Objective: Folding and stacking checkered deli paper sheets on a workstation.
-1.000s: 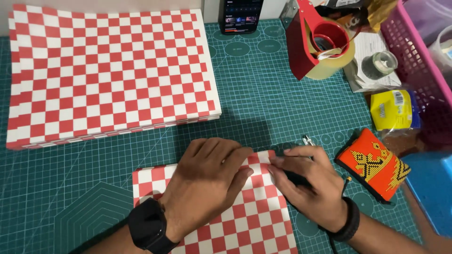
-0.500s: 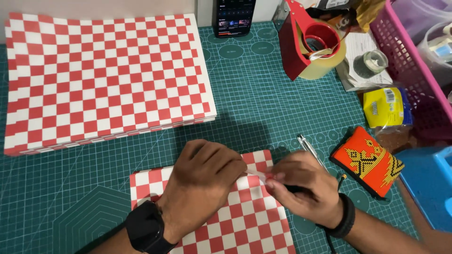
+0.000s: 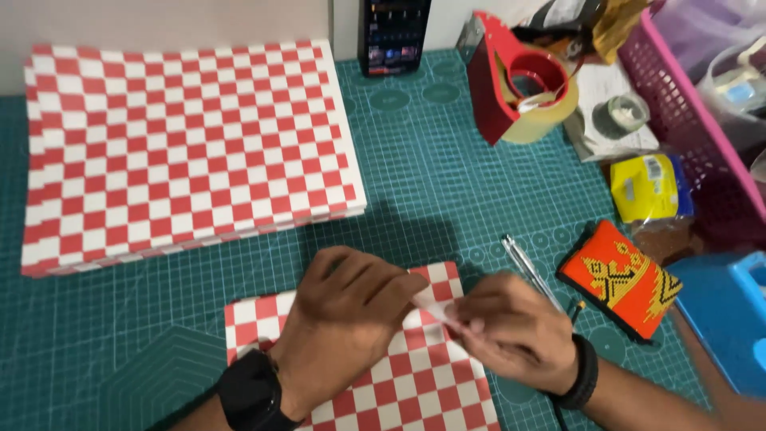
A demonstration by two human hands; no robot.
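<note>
The folded red-and-white checkered paper sheet (image 3: 383, 375) lies on the green gridded cutting-mat surface (image 3: 447, 199) before you; your left hand (image 3: 343, 327) presses it flat, your right hand (image 3: 511, 335) pinches a small clear strip (image 3: 435, 310) at its edge, apparently unstuck, and the thick checkered stack (image 3: 183, 152) waits beyond.

Green cutting mat (image 3: 447, 168) (gridded), pale wall (image 3: 159, 20) behind.
</note>
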